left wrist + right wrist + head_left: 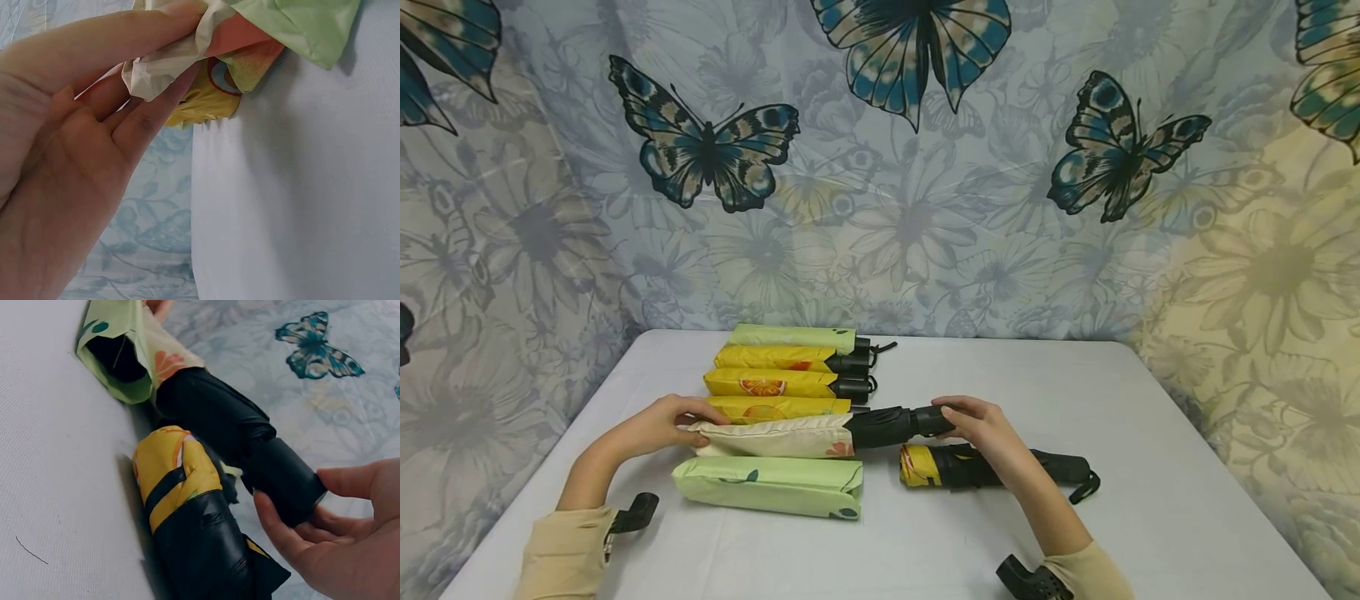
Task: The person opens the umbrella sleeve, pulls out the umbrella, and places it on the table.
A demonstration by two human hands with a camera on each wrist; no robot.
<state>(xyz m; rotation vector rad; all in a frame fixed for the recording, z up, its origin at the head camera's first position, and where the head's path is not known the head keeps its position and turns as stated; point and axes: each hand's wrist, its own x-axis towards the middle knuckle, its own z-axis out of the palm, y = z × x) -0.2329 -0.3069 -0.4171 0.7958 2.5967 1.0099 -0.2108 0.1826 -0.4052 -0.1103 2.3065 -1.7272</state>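
A folded black umbrella point(886, 427) sticks out of a cream sleeve point(775, 437) with a coral flower print. My left hand point(658, 429) pinches the closed far-left end of that sleeve, its crumpled fabric between thumb and fingers in the left wrist view. At the other end, my right hand point(977, 421) holds the umbrella's black handle point(284, 481) between thumb and fingers. Just in front lies a light green sleeve point(771, 487); its dark open mouth shows in the right wrist view. Below the right hand rests a folded black-and-yellow umbrella point(187, 506), partly hidden by the forearm in the head view.
Behind the cream sleeve, several sleeved umbrellas lie in a row: yellow ones point(767, 383) with fruit prints and a green one point(793, 337) at the back, black handles pointing right. All rest on a white table point(1180, 500) before a butterfly-print cloth point(917, 225).
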